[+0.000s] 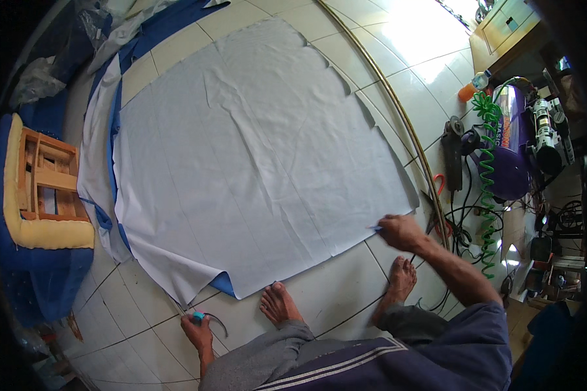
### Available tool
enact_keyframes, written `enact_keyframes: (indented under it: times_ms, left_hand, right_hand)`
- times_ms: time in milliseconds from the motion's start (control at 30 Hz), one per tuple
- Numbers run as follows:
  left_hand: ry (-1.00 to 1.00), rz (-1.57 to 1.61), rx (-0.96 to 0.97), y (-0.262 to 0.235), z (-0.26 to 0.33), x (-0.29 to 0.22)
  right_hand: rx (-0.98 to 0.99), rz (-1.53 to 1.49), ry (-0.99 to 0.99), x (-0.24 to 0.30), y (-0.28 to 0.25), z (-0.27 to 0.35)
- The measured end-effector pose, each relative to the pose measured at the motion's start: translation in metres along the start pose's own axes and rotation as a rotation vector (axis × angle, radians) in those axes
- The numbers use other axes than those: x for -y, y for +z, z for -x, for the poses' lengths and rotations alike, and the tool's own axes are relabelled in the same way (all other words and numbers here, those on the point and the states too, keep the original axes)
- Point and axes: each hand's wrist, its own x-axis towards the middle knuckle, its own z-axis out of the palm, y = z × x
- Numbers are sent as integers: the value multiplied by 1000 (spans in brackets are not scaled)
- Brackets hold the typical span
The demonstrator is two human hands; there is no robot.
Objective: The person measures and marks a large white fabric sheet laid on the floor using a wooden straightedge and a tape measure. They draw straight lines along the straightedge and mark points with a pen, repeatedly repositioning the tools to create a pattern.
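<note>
A large sheet of fabric (274, 143), pale grey-white on the upper side, lies spread on the tiled floor with some creases. At its near left corner, a folded edge shows a blue underside (223, 283). My right hand (401, 233) is closed around a blue pen (375, 228), its tip over the sheet's near right edge. Low on the left, my left hand (199, 333) grips a small turquoise thing (198, 317) with a curved dark strip, beside the sheet's corner. Its exact kind is too small to make out.
At left stands a blue and yellow-foam seat with a wooden frame (55, 179). Long thin rods (398, 98) lie right of the sheet, near red-handled scissors (439, 184), an angle grinder (452, 146), a green coiled hose (486, 169), a purple tank (509, 173) and an orange-filled bottle (467, 91).
</note>
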Motion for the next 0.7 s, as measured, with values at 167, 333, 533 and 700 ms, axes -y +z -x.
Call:
enact_keyframes:
  times_ms: [167, 333, 533, 700]
  left_hand:
    - [-157, 857, 328, -13, 34, -59]
    - [138, 1162, 947, 6, 32, -187]
    - [-45, 1342, 1143, 30, 11, -275]
    - [-153, 867, 963, 52, 26, -268]
  right_hand:
    - [-6, -519, -323, 131, 38, -38]
    - [363, -997, -190, 223, 42, -52]
    - [66, -1186, -155, 225, 38, -37]
    - [-5, -1200, -103, 243, 66, -15]
